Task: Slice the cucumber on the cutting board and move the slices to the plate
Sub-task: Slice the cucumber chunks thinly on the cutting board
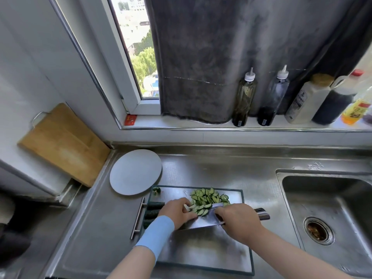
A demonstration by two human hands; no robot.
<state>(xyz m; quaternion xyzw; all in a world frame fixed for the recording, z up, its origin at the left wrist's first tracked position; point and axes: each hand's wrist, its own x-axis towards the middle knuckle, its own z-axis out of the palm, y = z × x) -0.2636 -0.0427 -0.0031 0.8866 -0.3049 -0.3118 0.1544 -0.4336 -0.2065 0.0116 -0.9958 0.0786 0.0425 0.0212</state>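
— Where are the cucumber slices (209, 198) sitting?

— They are lying in a heap on the far part of the cutting board (201, 248), and the nearest ones are touching the knife (201, 221). The plate (135, 174) is sitting on the counter (201, 168), just beyond the board's far left corner.

— And my hands?

— Your right hand (237, 220) is clenching the knife handle, with the broad blade tilting toward the heap. Your left hand (177, 210), above a blue wristband (159, 234), is touching slices at the blade; I cannot tell whether it is pinching any. Uncut cucumber pieces (155, 210) are lying along the board's left edge.

— Any writing?

— The bottles (244, 97) on the windowsill (181, 122) are carrying labels, and so is a red packet (130, 120), but the print is too small to read.
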